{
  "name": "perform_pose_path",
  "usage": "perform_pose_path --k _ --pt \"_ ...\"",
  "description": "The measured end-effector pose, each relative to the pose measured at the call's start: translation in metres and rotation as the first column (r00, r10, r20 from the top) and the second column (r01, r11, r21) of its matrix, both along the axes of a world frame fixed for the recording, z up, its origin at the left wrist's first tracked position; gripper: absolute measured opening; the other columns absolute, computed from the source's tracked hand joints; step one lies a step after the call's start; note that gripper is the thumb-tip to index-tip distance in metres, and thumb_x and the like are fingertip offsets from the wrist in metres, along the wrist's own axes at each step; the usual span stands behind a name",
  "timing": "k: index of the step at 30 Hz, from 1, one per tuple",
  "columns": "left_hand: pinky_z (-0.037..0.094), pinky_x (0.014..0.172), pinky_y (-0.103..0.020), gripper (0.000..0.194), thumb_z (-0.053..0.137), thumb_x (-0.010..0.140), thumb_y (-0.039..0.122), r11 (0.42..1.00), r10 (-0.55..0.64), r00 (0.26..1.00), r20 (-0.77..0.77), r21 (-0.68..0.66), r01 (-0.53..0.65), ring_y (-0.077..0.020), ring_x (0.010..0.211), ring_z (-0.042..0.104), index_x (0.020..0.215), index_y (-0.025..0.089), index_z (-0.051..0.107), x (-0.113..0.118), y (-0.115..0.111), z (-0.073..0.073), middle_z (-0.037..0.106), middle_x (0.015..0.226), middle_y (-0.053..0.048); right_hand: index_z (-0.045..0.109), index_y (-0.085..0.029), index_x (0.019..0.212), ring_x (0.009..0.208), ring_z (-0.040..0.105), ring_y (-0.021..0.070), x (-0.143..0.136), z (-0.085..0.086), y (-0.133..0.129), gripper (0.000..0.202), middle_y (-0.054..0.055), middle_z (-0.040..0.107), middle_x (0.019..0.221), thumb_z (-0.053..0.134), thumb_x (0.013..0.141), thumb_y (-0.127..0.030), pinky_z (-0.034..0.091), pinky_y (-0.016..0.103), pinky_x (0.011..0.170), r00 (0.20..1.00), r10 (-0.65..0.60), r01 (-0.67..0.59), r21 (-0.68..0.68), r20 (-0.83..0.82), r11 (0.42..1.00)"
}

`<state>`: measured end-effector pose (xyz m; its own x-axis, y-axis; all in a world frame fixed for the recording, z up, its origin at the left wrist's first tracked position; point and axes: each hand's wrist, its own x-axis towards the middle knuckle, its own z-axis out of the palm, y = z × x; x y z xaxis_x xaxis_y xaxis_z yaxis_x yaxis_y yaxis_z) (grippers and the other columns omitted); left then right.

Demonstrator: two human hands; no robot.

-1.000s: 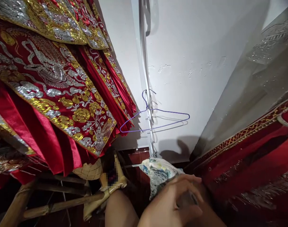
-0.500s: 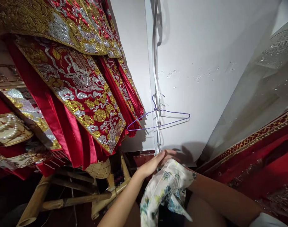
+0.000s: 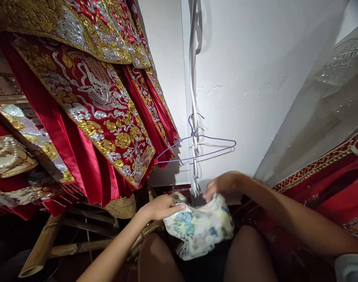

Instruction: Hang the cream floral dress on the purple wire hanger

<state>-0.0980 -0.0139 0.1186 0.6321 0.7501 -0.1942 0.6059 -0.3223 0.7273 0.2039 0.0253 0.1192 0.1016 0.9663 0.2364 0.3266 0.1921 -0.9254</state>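
A white cloth with blue, green and yellow flowers [image 3: 204, 229] hangs bunched between my two hands, above my lap. My left hand [image 3: 164, 206] grips its left upper edge, thumb lying on top of the fabric. At the right upper edge, my right hand [image 3: 218, 186] pinches the cloth, bent down from the wrist. What kind of garment or cloth it is, I cannot tell from its folds. Just beyond my hands, a purple wire hanger [image 3: 207, 155] hangs by its hook on a white strap [image 3: 193, 82] against the wall, with nothing on it.
Red embroidered costumes with gold and silver sequins [image 3: 108, 113] hang at the left. Below them stands a bamboo frame [image 3: 79, 247] beside a woven basket [image 3: 122, 205]. A white wall [image 3: 240, 78] rises ahead. Red cloth with gold trim [image 3: 320, 168] runs along the right.
My hands were together over the bunched cloth and have moved apart, left hand leftward, right hand rightward. The cloth is now spread wider between them.
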Motion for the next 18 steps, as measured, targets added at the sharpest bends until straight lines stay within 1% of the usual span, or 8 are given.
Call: perform_pose_path --k 2,4,6,8,9,12,14,18 --pt "0.026 0.049 -0.027 0.055 0.06 0.084 0.062 0.999 0.036 0.996 -0.083 0.002 -0.036 -0.0134 0.046 0.036 0.048 0.022 0.05 -0.014 -0.003 -0.004 0.046 0.049 0.001 0.072 -0.014 0.063 0.053 0.062 0.0157 0.015 0.017 0.014 0.029 0.002 0.071 0.066 0.093 0.054 -0.031 0.05 0.026 0.048 0.986 0.161 -0.159 -0.055 0.033 0.986" --pt "0.034 0.054 -0.025 0.042 0.069 0.075 0.061 0.997 0.074 0.991 -0.112 -0.021 -0.077 -0.0172 0.055 0.052 0.063 0.022 0.064 -0.026 -0.003 -0.011 0.064 0.064 -0.003 0.069 -0.015 0.053 0.044 0.057 0.0144 0.028 0.033 0.023 0.03 -0.001 0.066 0.054 0.094 0.043 -0.028 0.044 0.025 0.043 0.981 0.195 -0.195 0.011 -0.012 0.981" --pt "0.043 0.062 -0.026 0.035 0.074 0.069 0.056 0.994 0.105 0.99 -0.098 0.019 -0.104 -0.0216 0.066 0.062 0.072 0.022 0.07 -0.033 0.001 -0.016 0.071 0.077 -0.006 0.07 -0.016 0.054 0.045 0.057 0.0153 0.032 0.044 0.027 0.026 -0.001 0.065 0.052 0.092 0.045 -0.026 0.042 0.025 0.043 0.952 0.301 -0.302 -0.005 0.054 0.953" --pt "0.048 0.077 -0.03 0.028 0.074 0.07 0.05 0.975 0.168 0.984 -0.066 0.156 -0.156 -0.0261 0.082 0.066 0.071 0.022 0.07 -0.036 0.009 -0.014 0.074 0.088 -0.009 0.075 -0.015 0.065 0.052 0.061 0.0178 0.028 0.049 0.03 0.015 0.002 0.07 0.061 0.085 0.058 -0.023 0.043 0.025 0.048 0.866 0.434 -0.417 -0.119 0.247 0.901" --pt "0.048 0.086 -0.033 0.024 0.072 0.072 0.046 0.952 0.208 0.977 -0.053 0.241 -0.19 -0.0285 0.092 0.067 0.071 0.022 0.071 -0.035 0.014 -0.01 0.074 0.097 -0.011 0.077 -0.016 0.077 0.06 0.064 0.0196 0.024 0.049 0.033 0.013 0.003 0.074 0.071 0.08 0.065 -0.022 0.045 0.026 0.053 0.828 0.444 -0.424 -0.134 0.343 0.896" --pt "0.042 0.104 -0.041 0.017 0.065 0.078 0.036 0.875 0.283 0.955 -0.086 0.432 -0.22 -0.0327 0.115 0.06 0.076 0.021 0.071 -0.03 0.027 0.006 0.068 0.117 -0.015 0.072 -0.021 0.121 0.095 0.069 0.0261 0.013 0.043 0.043 0.044 0.008 0.074 0.115 0.068 0.078 -0.022 0.05 0.031 0.077 0.854 0.192 -0.27 0.097 0.484 0.958" --pt "0.042 0.102 -0.043 0.021 0.058 0.083 0.036 0.87 0.274 0.953 -0.13 0.457 -0.187 -0.0325 0.111 0.06 0.075 0.02 0.068 -0.026 0.033 0.018 0.068 0.112 -0.017 0.065 -0.022 0.132 0.109 0.065 0.0282 0.012 0.037 0.051 0.049 0.009 0.069 0.129 0.061 0.084 -0.026 0.048 0.032 0.085 0.843 0.085 -0.195 0.155 0.532 0.968" --pt "0.047 0.078 -0.035 0.034 0.049 0.087 0.045 0.927 0.269 0.954 -0.131 0.302 -0.22 -0.0247 0.078 0.061 0.065 0.019 0.057 -0.024 0.039 0.031 0.066 0.078 -0.008 0.073 -0.02 0.094 0.078 0.067 0.0249 0.022 0.027 0.056 0.027 0.007 0.076 0.088 0.05 0.09 -0.034 0.041 0.029 0.064 0.792 0.078 -0.135 0.05 0.606 0.99"
